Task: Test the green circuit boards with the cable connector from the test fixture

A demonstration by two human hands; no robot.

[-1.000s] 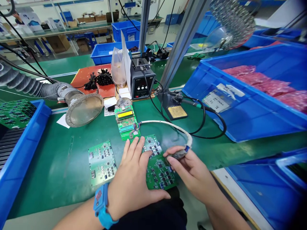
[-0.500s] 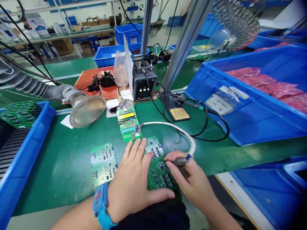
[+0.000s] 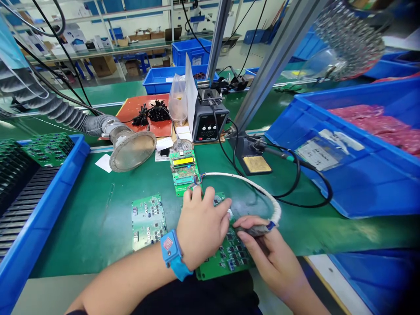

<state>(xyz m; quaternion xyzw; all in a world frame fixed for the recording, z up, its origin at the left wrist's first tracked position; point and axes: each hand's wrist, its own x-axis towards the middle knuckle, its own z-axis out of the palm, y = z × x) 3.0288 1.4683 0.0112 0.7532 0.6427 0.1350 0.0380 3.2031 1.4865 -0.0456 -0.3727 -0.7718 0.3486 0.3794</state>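
Observation:
My right hand (image 3: 278,262) pinches a grey-wrapped probe (image 3: 255,231), its tip at the green circuit board (image 3: 234,258) in front of me. A white sleeved cable (image 3: 243,177) curves from the probe to a small green board with a lit yellow display (image 3: 183,162) and a teal socket. Above the circuit board lies my left hand (image 3: 201,234), fingers bent but apart, hiding much of that board. Its fingertips are close to the display board's lower edge; whether they touch it, I cannot tell. Left of this hand rests another circuit board (image 3: 149,218).
Blue bins stand at the left (image 3: 65,175) with upright boards and at the right (image 3: 348,166) with pink bags. A soldering station (image 3: 210,122), an iron stand with sponge (image 3: 257,165) and a fume duct (image 3: 133,151) stand behind. A black cable loops at right.
My left hand has drawn its fingers in and shifted toward the right, uncovering the front edge of the circuit board. My right hand keeps the probe at the board. The camera view has shifted.

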